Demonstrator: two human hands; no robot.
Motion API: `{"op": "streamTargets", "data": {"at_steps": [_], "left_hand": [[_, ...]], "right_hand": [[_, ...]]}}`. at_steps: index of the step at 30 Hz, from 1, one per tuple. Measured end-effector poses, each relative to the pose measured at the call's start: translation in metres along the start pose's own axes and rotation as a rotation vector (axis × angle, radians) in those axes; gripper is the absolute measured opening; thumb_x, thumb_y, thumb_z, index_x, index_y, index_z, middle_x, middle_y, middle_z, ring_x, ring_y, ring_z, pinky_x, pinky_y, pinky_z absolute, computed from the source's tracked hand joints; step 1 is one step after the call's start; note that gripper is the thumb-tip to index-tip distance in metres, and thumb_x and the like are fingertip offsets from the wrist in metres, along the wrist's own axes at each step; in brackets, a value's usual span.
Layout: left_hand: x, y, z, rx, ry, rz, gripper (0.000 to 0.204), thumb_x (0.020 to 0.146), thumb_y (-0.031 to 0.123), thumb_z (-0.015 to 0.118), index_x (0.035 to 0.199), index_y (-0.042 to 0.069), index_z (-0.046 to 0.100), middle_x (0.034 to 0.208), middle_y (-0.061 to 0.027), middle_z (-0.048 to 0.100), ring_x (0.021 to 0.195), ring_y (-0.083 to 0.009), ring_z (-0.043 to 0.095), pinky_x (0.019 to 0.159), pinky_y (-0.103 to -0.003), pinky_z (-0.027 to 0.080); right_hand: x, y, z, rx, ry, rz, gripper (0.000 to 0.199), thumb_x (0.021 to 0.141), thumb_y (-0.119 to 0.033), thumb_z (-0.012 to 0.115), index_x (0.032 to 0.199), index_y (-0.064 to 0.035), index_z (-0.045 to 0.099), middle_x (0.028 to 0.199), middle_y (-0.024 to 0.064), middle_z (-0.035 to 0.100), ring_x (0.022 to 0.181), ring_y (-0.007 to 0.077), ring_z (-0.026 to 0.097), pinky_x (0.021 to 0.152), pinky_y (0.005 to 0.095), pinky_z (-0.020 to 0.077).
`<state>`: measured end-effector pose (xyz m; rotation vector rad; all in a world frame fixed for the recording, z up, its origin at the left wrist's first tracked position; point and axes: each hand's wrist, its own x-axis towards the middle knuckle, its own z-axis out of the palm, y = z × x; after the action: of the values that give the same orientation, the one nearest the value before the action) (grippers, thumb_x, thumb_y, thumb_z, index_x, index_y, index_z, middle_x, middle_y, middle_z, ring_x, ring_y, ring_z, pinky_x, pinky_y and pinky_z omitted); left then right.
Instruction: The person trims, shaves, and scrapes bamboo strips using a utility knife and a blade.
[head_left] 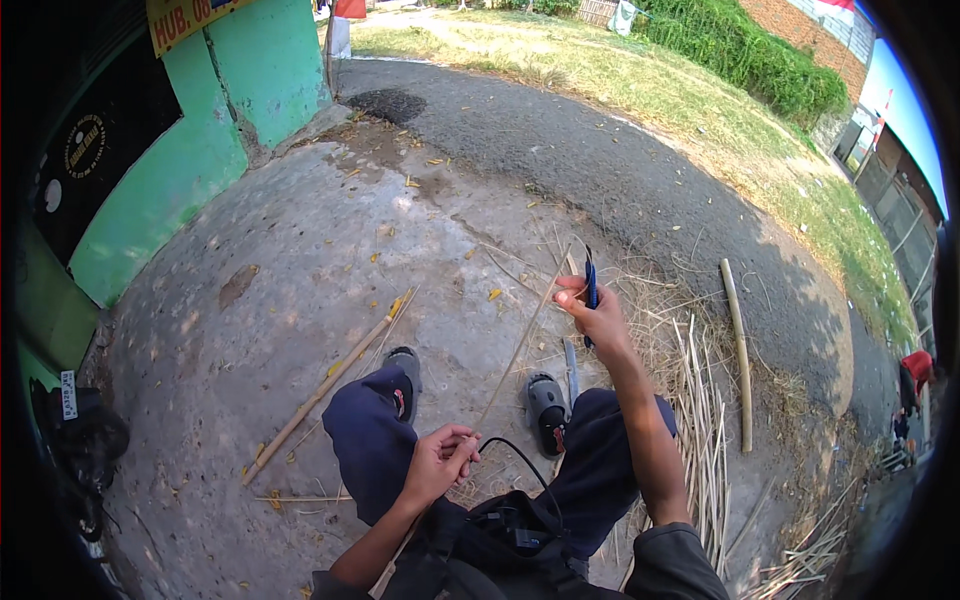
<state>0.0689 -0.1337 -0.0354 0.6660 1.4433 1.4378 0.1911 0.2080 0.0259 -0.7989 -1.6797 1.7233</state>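
My left hand (444, 464) is closed, pinching the lower part of a thin bamboo strip (514, 364) just above my lap. The strip slants up and away to my right hand (600, 318), which is raised beyond my right knee. In that hand a blue utility knife (591, 290) stands nearly upright, gripped by the fingers. The strip's upper part passes by the right thumb, and a thin curl bends near the knife's tip. Whether the blade touches the strip is too small to tell. Behind my left wrist the strip's tail runs down past my forearm.
Many split bamboo strips (704, 440) and thin shavings (650, 290) lie on the right. A thick bamboo pole (737, 355) rests beyond them; another stick (318, 395) lies left. A flat grey blade-like piece (571, 370) is beside my right shoe (546, 412). A black cable (522, 453) loops above my lap.
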Motion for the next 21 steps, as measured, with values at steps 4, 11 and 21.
{"op": "streamTargets", "data": {"at_steps": [4, 11, 21], "left_hand": [[0.013, -0.008, -0.014, 0.07, -0.154, 0.002, 0.027, 0.106, 0.016, 0.066, 0.126, -0.002, 0.063, 0.089, -0.0082, 0.074, 0.073, -0.0094, 0.068, 0.067, -0.026, 0.057], [0.078, 0.074, -0.003, 0.41, -0.163, 0.246, 0.057, 0.1, 0.017, 0.075, 0.147, 0.002, 0.048, 0.126, -0.0141, 0.069, 0.106, -0.0194, 0.072, 0.093, -0.035, 0.058], [0.154, 0.061, 0.025, 0.169, -0.264, 0.088, 0.043, 0.1, 0.004, 0.069, 0.141, -0.006, 0.061, 0.103, -0.0154, 0.075, 0.078, -0.0189, 0.077, 0.07, -0.032, 0.066]], "right_hand": [[-0.001, 0.0, 0.003, -0.149, 0.021, -0.099, 0.038, 0.093, -0.019, 0.083, 0.125, -0.0009, 0.072, 0.083, -0.0036, 0.068, 0.06, 0.0024, 0.047, 0.053, 0.0235, 0.0334], [-0.006, 0.0, 0.005, -0.262, 0.03, -0.209, 0.036, 0.09, -0.019, 0.086, 0.12, -0.0024, 0.075, 0.083, -0.0035, 0.069, 0.072, 0.0046, 0.057, 0.065, 0.0234, 0.044], [-0.009, -0.001, 0.028, -0.587, 0.161, -0.366, 0.019, 0.088, -0.011, 0.083, 0.104, -0.0028, 0.075, 0.08, 0.0062, 0.076, 0.068, 0.0129, 0.067, 0.064, 0.0291, 0.051]]}}
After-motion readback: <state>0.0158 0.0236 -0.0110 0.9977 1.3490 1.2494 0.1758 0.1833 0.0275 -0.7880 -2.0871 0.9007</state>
